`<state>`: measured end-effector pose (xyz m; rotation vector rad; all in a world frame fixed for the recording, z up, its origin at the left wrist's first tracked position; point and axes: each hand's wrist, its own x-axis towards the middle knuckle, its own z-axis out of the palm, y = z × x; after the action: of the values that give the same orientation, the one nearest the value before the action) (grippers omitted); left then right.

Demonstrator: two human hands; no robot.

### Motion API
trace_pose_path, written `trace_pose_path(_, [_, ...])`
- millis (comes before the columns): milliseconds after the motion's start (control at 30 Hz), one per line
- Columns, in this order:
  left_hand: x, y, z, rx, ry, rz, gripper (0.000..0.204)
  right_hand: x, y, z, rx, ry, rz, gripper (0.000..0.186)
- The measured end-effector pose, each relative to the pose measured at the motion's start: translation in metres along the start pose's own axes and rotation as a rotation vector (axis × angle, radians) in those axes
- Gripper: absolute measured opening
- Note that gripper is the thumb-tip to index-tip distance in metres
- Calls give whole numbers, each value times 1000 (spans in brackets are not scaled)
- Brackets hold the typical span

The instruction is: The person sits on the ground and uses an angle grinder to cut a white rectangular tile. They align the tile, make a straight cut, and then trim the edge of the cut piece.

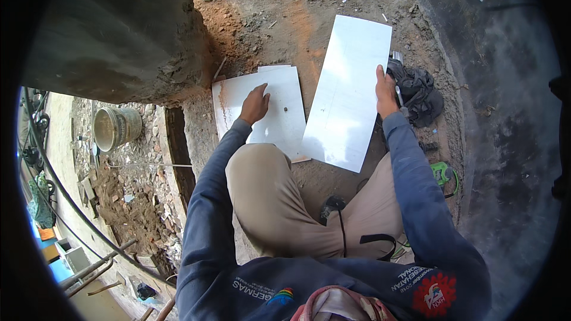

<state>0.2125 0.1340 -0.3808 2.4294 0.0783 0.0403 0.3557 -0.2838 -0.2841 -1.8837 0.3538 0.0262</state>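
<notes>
My right hand (386, 91) grips the right edge of a long, glossy white tile (347, 92), thumb on its face and the other fingers hidden behind. The tile is tilted, its lower left corner over the edge of another white tile (279, 121) that lies on the ground. Above this second tile is my left hand (256, 104), holding nothing, with its fingers partly stretched out; whether they touch the surface I cannot tell. A small dark lump sits on the lying tile, and reddish dirt streaks its left side. Another pale edge shows beneath it.
A dark black bag (418, 92) lies right of my right hand, with a green tool (441, 173) nearer me. The rough-bottomed grey block (119, 35) fills the upper left. A dirty bucket (113, 129) stands on rubble at left. A dark wall (505, 113) rises at right.
</notes>
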Motion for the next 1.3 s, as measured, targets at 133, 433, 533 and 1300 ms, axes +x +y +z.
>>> trace_pose_path(133, [81,12,37,213,44,167,63,-8,8,-4,-46,-145,-21,66])
trace_pose_path(433, [72,35,55,373,-116,85,61,-42,23,-13,-1,-197,47,65])
trace_pose_path(533, [59,33,56,383,-81,150,57,-40,28,-14,-12,-213,49,67])
trace_pose_path(1300, [-165,15,69,-1521,-134,-807,57,-38,109,133,191,-242,241,84])
